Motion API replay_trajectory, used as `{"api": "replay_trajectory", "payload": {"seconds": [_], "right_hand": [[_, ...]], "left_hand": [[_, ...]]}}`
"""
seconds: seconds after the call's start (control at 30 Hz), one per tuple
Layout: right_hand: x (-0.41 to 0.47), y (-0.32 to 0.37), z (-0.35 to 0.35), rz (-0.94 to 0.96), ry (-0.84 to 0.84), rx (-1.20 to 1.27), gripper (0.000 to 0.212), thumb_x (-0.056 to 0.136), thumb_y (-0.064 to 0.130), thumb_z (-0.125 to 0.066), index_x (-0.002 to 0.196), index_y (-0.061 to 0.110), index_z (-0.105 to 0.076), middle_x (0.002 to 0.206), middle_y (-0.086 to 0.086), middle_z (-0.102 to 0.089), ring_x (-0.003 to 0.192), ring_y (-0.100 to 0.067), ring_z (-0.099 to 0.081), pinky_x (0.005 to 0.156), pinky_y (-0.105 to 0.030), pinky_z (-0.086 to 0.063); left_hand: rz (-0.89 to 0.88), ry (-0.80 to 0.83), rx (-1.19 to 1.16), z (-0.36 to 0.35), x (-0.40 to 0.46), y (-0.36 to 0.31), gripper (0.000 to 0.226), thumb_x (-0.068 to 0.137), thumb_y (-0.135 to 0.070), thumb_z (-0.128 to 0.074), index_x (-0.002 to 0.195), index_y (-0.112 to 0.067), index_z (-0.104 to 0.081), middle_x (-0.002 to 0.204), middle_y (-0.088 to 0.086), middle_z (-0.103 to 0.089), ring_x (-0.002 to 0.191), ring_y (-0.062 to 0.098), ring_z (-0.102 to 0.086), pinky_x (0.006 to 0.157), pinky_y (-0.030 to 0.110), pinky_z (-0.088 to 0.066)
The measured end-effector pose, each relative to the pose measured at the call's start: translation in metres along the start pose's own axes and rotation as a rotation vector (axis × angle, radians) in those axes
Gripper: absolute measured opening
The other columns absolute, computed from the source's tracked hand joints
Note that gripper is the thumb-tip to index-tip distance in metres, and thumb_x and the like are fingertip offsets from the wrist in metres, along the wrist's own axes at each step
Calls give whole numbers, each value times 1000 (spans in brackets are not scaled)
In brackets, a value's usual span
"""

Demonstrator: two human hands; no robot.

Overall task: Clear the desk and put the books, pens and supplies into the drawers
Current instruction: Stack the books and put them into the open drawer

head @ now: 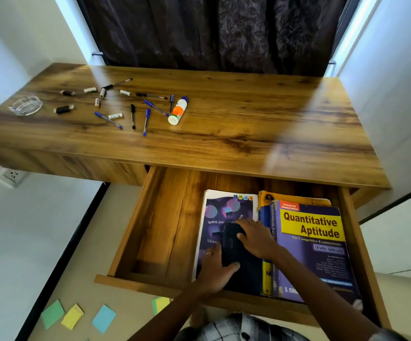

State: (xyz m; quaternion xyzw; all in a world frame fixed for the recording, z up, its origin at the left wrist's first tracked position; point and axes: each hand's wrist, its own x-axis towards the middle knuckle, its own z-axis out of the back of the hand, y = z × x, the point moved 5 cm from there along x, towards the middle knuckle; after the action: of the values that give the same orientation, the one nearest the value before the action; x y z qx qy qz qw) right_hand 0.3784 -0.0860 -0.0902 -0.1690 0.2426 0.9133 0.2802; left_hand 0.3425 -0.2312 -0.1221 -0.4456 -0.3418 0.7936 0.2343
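Note:
The right-hand drawer (165, 217) of the wooden desk (248, 124) is pulled out. Inside lie a purple-covered book (214, 212) and, to its right, a stack topped by the "Quantitative Aptitude" book (315, 242). A black pouch-like object (231, 244) rests on the purple book. My left hand (213, 271) holds its near end, thumb curled over it. My right hand (256, 238) lies on its far end with fingers wrapped onto it. On the desk's left half are several pens (146, 122), small white cylinders (115, 116), a black USB-like stick (63, 109) and a glue bottle (178, 110).
A glass ashtray (26, 105) stands at the desk's far left. Coloured sticky notes (103, 318) lie on the floor below the drawer. A dark curtain (212, 30) hangs behind the desk. A wall socket (12, 175) is at the left.

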Motion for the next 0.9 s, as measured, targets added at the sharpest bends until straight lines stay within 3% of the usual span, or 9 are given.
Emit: {"api": "replay_trajectory", "payload": {"seconds": [0.1,0.27,0.4,0.5,0.63,0.77,0.9], "right_hand": [[-7,0,0,-22,-37,-103,42,98,34,-33,139,23,-31,143,-4,-38,132,-26,-34,109,-53,-21],[-10,3,0,-16,-54,-133,43,98,34,-31,140,22,-29,144,-3,-37,134,-24,-32,110,-56,-21],[-11,4,1,-7,-49,-146,43,98,34,-31,139,22,-30,143,-4,-39,132,-24,-35,109,-56,-20],[-2,1,7,-9,60,-124,46,94,36,-39,136,20,-33,139,-5,-43,128,-25,-41,108,-57,-18],[11,7,19,19,292,-203,52,86,33,-49,134,17,-35,133,-5,-50,121,-27,-47,110,-58,-18],[19,15,16,41,244,-228,41,84,37,-48,120,16,-51,128,-8,-54,117,-27,-49,108,-56,-26],[20,23,3,65,183,-139,51,85,38,-48,131,16,-41,140,-11,-43,126,-32,-41,105,-55,-32]], "left_hand": [[9,5,71,-1,-1,-2,97,58,-69,-50,142,-29,-25,134,2,-39,126,22,-40,106,42,-40],[-7,19,133,3,-8,-6,100,61,-72,-47,146,-29,-19,142,0,-35,131,21,-35,108,44,-36],[-32,-7,75,10,-9,-8,69,78,-56,-52,140,-27,-36,133,0,-47,121,16,-46,103,38,-42],[-43,-84,23,15,-10,-11,41,92,-38,-49,131,-24,-48,124,-1,-54,111,12,-52,98,32,-46],[-4,-123,20,20,-14,-10,38,96,-37,-44,131,-22,-48,126,0,-55,106,9,-53,96,29,-45],[4,-183,91,25,-19,-15,40,98,-36,-41,133,-18,-47,128,3,-55,111,12,-53,96,26,-43],[-78,-316,275,30,-29,-22,39,97,-37,-40,132,-20,-47,126,3,-57,115,15,-52,99,30,-42]]}}
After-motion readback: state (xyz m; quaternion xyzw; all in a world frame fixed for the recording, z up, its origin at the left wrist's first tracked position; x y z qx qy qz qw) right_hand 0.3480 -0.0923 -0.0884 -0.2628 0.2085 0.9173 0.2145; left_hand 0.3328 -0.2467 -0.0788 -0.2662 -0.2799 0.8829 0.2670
